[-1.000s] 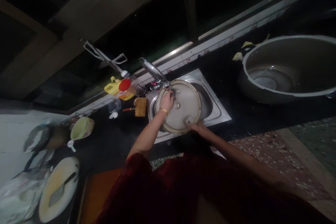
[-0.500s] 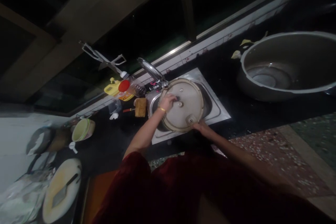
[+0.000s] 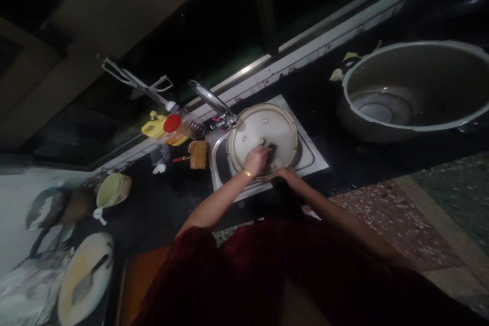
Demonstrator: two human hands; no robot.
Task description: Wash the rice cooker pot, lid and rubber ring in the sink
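A round metal pressure-cooker lid (image 3: 263, 130) lies tilted over the small steel sink (image 3: 311, 155), under the tap (image 3: 210, 98). My left hand (image 3: 259, 159), with a gold bangle at the wrist, is closed on a dark scrubber (image 3: 271, 148) and presses it on the lid's near part. My right hand (image 3: 286, 174) grips the lid's near rim; its fingers are curled around the edge.
A large metal pot (image 3: 412, 94) stands on the dark counter at the right. Left of the sink lie a sponge (image 3: 198, 154), a yellow bottle with a red cap (image 3: 166, 130), a green cup (image 3: 110, 189) and a plate with a spatula (image 3: 86, 277).
My left hand slid with the scrubber from the lid's far edge by the tap across to its near side. The right hand stayed on the rim. The view shifted slightly.
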